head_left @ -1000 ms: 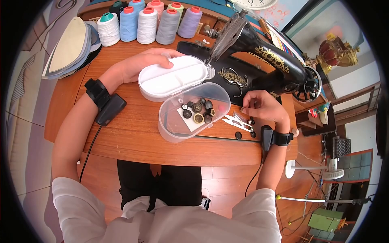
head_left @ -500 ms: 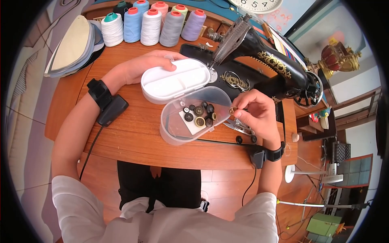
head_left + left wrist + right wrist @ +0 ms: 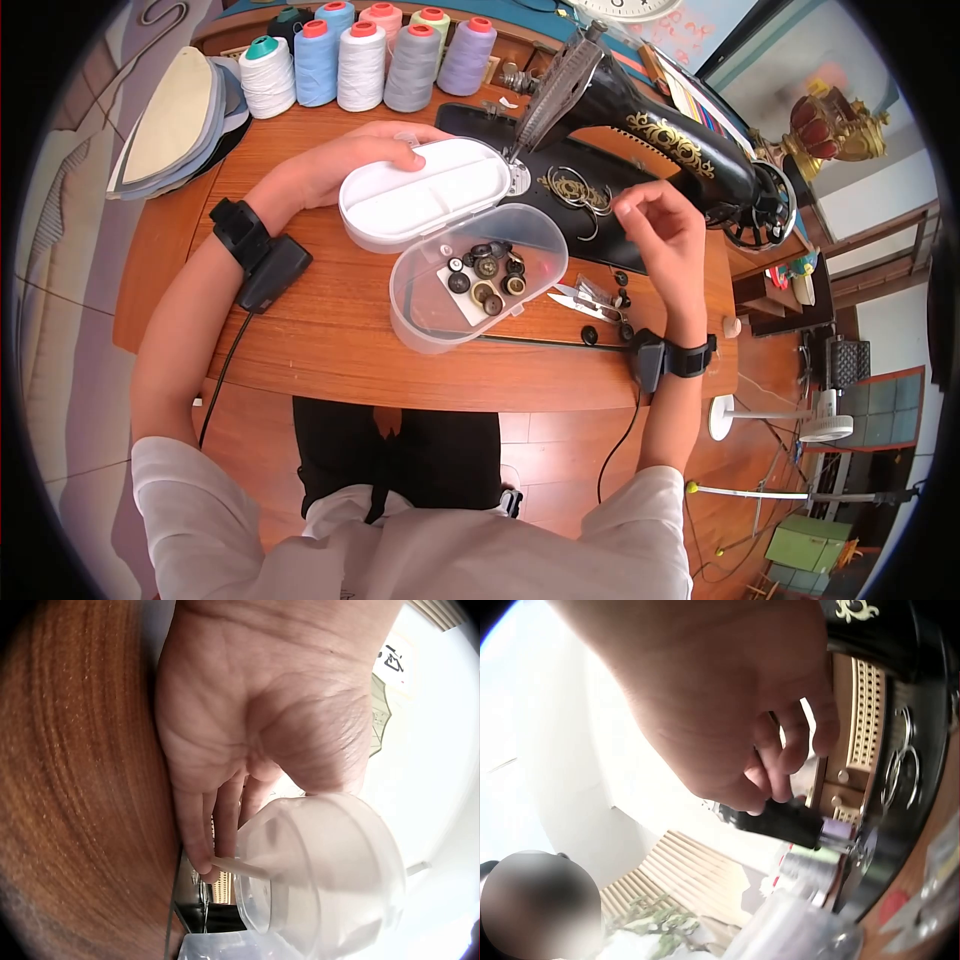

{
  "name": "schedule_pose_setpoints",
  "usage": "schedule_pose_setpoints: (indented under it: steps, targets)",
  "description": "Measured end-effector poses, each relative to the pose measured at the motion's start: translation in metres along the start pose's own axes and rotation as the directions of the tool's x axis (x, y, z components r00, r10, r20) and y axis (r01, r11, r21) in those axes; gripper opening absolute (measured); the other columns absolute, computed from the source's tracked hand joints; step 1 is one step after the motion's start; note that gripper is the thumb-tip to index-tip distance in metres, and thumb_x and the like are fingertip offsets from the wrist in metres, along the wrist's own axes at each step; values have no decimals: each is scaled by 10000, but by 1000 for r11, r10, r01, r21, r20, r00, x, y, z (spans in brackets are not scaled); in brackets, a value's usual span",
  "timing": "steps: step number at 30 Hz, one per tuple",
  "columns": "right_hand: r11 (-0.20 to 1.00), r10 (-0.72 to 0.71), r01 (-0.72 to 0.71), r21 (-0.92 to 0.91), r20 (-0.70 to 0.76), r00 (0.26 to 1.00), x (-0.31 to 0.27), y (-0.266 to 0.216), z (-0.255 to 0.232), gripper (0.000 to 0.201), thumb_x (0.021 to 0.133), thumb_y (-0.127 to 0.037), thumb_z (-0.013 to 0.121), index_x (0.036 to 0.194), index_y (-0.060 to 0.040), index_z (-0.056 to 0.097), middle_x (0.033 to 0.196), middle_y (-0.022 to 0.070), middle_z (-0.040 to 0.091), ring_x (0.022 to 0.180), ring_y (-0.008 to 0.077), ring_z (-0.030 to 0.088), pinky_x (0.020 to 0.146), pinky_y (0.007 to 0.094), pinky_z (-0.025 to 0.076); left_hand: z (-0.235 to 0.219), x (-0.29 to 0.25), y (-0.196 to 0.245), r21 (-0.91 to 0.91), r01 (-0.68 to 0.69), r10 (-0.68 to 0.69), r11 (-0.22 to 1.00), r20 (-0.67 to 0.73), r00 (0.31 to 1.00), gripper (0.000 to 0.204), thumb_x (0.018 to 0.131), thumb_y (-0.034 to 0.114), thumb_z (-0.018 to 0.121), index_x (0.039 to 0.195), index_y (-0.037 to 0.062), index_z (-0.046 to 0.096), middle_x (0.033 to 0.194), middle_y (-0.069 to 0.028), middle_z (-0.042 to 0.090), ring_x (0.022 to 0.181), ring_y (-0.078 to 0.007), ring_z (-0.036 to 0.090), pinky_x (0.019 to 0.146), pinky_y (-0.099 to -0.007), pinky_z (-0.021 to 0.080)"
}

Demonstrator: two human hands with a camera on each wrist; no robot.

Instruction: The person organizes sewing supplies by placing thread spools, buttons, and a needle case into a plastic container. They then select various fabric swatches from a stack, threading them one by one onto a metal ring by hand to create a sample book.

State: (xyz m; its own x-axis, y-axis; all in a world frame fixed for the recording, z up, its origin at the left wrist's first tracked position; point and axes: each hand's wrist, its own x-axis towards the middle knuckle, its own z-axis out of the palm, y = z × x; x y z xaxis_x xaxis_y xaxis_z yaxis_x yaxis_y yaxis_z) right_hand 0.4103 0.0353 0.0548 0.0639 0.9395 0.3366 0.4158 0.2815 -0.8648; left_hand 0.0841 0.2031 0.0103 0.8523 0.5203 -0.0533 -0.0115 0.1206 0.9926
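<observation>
- Two hands in frame; left hand (image 3: 345,160) rests on the far edge of the white lid (image 3: 425,192) of the box (image 3: 480,275), fingers (image 3: 201,840) curled over the rim and steadying it.
- Right hand (image 3: 665,235) hovers above the sewing machine (image 3: 680,150) bed, just right of the box. Fingers loosely curled, thumb and forefinger close together; nothing visible between them, though I can't tell for sure whether a button is pinched there.
- Box sits mid-desk (image 3: 330,340), hinged open: clear tray toward the person, lid flipped up toward the spools (image 3: 380,60).
- Buttons (image 3: 487,275) cluster in the tray's far half on a white card. A few more loose buttons (image 3: 605,315) lie on the desk right of the box, beside the snips (image 3: 580,300).
- Handling, as judgement: buttons are light, rigid and smooth, likely to skate on wood or plastic. Best taken by an edge pinch between thumb and fingertip, one at a time; sliding one to the desk edge or tray wall should help get under it.
- Box is thin, light plastic and looks easy to shove or tip; holding the lid rim as the left hand does seems the right anchor.
- Snips lie near the loose buttons, points toward the box, so watch fingertips there.
</observation>
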Motion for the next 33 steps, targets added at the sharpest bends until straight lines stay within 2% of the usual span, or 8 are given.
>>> schedule_pose_setpoints:
  steps: [2,5,9,12,25,28,30,33]
  targets:
    - [992,17,-14,-122,22,1000,6,18,-24,54,930,-69,725,940,-34,685,809,-66,635,713,-7,545,617,162,390,-2,2,-2,19,-21,20,1000,14,1000,622,893,247,636,1447,0,498,1314,-146,615,1119,-162,653,926,-242,541]
    - [918,360,-268,-293,328,873,3,23,-49,136,863,-102,786,966,-38,724,731,-52,658,670,7,547,585,193,394,0,1,-1,21,-18,18,1000,11,1000,623,891,247,637,1445,0,498,1313,-148,615,1124,-165,653,928,-242,541]
    - [787,535,-295,-542,359,765,7,22,-62,153,777,-125,848,878,-47,762,677,-15,675,628,33,571,559,218,411,-1,1,-2,20,-21,20,1000,11,1000,624,890,249,638,1445,0,498,1315,-151,613,1127,-169,654,927,-241,542]
    - [745,591,-322,-584,355,724,7,23,-64,166,764,-129,859,855,-34,757,703,1,700,634,44,594,567,223,434,-2,1,-2,5,-17,17,1000,9,1000,624,891,246,635,1446,-3,495,1318,-153,612,1129,-169,653,933,-243,540]
    - [785,558,-335,-521,359,748,5,26,-51,155,749,-74,826,804,-10,696,734,7,691,685,75,621,633,233,482,-3,1,-2,28,-19,18,999,16,1000,628,890,247,636,1454,9,495,1330,-153,608,1139,-174,649,948,-249,534]
    - [854,483,-334,-399,369,794,3,22,-45,140,798,-44,805,870,-9,691,780,-18,677,709,62,614,645,232,487,-2,1,-2,29,-14,13,999,19,1000,643,885,264,644,1456,11,494,1335,-158,606,1147,-179,647,956,-250,532]
    - [953,261,-182,-242,352,899,4,14,-35,124,848,-12,773,937,-7,687,859,-28,673,739,43,606,650,218,483,-2,1,-1,34,-11,10,999,13,1000,652,882,274,648,1458,10,492,1338,-160,604,1151,-182,645,959,-251,531]
    - [992,116,-95,-78,329,937,-2,0,-18,127,877,0,757,986,-4,692,910,-14,675,758,29,601,659,202,479,-2,0,-1,35,-13,13,999,7,1000,664,878,285,654,1458,6,491,1345,-163,599,1162,-187,642,964,-252,530]
